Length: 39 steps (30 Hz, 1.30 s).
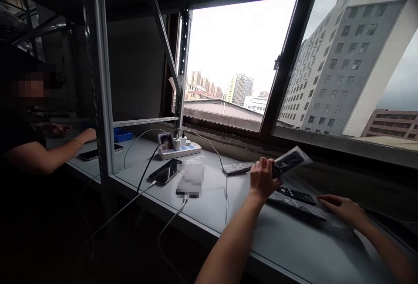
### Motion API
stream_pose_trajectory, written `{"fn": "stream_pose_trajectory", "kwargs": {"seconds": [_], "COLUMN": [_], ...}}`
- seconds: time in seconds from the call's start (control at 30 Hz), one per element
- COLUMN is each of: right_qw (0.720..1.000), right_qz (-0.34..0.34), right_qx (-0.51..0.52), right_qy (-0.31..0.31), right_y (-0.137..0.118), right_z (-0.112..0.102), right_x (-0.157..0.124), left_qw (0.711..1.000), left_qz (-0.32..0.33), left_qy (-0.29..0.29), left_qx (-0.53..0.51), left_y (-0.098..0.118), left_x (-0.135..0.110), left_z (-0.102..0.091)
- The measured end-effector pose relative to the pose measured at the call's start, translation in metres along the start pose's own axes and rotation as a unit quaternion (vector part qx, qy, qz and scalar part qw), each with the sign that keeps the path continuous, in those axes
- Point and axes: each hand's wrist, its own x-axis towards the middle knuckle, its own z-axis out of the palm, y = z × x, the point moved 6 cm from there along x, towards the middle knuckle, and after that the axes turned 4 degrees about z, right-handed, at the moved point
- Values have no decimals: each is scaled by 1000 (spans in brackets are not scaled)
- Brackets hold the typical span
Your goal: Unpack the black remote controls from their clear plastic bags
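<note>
My left hand [262, 177] is closed around a slim black remote control in a clear plastic bag [290, 160], raised above the table and tilted up to the right. Below it, a black remote control with rows of buttons [298, 195] lies on clear plastic packaging [302, 207]. Beside that remote's right end, my right hand [348, 211] has its fingers stretched out and holds nothing I can see. Another flat bagged item [240, 168] rests behind my left hand, near the window wall.
Charging cables run from a white power strip [179, 150] to a black phone [165, 171] and a blurred device [190, 181]. A metal shelf post [102, 79] stands at the left. Beyond it, another person's arm [48, 157] rests near a phone and a blue bin [122, 135].
</note>
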Motion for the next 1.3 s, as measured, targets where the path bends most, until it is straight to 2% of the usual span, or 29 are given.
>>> {"fn": "stream_pose_trajectory", "kwargs": {"seconds": [0.17,0.3,0.4,0.57,0.7,0.97,1.1,1.3], "right_qw": [1000,998,997,993,991,987,986,988], "right_qz": [-7,-5,-4,23,-5,-19,-31,-45], "right_qx": [-15,-51,-62,-105,-122,61,94,96], "right_qy": [8,33,42,46,62,150,134,112], "right_y": [-12,-23,-33,-51,-68,-83,-85,-83], "right_z": [0,-4,-7,-6,-4,-25,-22,-20], "right_x": [-3,-7,-11,-21,-25,-38,-41,-40], "left_qw": [995,987,982,985,985,981,982,981], "left_qz": [93,118,108,46,22,13,24,32], "left_qy": [-20,-99,-134,-130,-134,-152,-135,-141], "left_qx": [7,55,78,101,103,123,130,130], "left_y": [21,21,14,1,-1,-5,-7,-6], "left_x": [-1,-4,-6,-5,-4,-8,-8,-7], "left_z": [5,19,23,14,11,15,13,14]}}
